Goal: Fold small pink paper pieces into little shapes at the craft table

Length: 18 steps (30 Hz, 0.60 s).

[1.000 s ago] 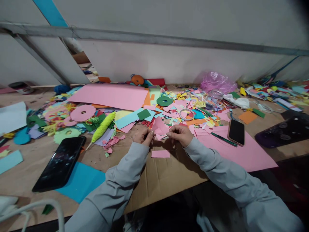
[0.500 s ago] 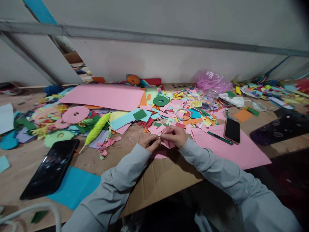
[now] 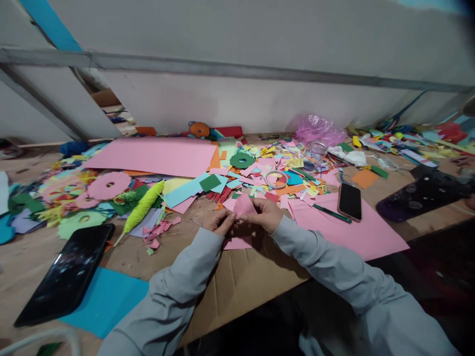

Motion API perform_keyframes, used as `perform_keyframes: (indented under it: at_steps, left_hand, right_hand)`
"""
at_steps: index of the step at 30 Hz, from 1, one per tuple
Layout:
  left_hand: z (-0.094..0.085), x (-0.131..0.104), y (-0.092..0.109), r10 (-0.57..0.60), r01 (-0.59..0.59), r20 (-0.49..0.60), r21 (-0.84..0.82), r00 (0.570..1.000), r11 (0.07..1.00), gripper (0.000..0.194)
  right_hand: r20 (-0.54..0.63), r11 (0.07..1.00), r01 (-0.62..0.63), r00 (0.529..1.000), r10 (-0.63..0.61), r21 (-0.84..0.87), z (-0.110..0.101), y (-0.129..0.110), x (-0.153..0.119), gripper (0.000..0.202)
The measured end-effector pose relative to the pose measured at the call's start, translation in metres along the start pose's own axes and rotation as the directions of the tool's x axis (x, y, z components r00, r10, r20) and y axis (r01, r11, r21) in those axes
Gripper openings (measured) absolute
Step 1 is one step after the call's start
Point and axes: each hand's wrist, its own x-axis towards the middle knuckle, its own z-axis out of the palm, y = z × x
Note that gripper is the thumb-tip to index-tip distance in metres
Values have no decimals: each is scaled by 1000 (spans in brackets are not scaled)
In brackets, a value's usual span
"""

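Between my two hands is a small piece of pink paper (image 3: 245,206), raised and partly bent. My left hand (image 3: 218,220) pinches its lower left side with thumb and fingers. On the other side, my right hand (image 3: 266,213) grips the same paper near its lower right. Below them, another pink paper piece (image 3: 237,243) lies on a brown cardboard sheet (image 3: 237,282). Just beyond my fingers, paper scraps in many colours cover the tabletop.
A tablet-like black device (image 3: 67,272) lies on blue paper (image 3: 107,301) at left, near a lime yarn spindle (image 3: 144,207). To the right, a phone (image 3: 349,201) and a green pen (image 3: 332,213) rest on a large pink sheet (image 3: 371,237). A dark bottle (image 3: 419,195) lies farther right.
The pink paper between my hands has been turned up, so more of its face shows. Both hands stay pinched on it. The whole view has shifted slightly.
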Motion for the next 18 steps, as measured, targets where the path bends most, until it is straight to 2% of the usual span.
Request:
perform_keyframes:
  at_steps: [5,8,10,11,13,15,18]
  left_hand:
    - [-1,2,-6,-11,11,10,10,1000,1000,36]
    - [-8,5,-6,13,-10,-74,38,997,999,33]
    - [-13,7,-5,68,-60,-163,54,984,997,34]
    - [-15,9,-5,89,-79,-194,61,977,995,34]
    - [-19,11,-4,116,-101,-216,79,969,992,35]
    - [-19,12,-4,125,-109,-215,84,969,990,36]
    - [-16,11,-5,113,-103,-242,57,964,993,34]
  right_hand:
    - [7,969,76,997,-76,-234,-3,-2,-1,33]
    - [-19,912,173,981,-194,-373,-18,-11,4,20]
    - [15,765,239,957,-288,-598,-33,-16,10,9]
    - [76,646,258,952,-296,-719,-41,-17,12,6]
    - [185,459,283,951,-248,-842,-53,-18,17,10]
    - [253,379,303,951,-178,-874,-59,-16,21,13]
    - [300,368,324,946,-122,-872,-60,-15,23,19]
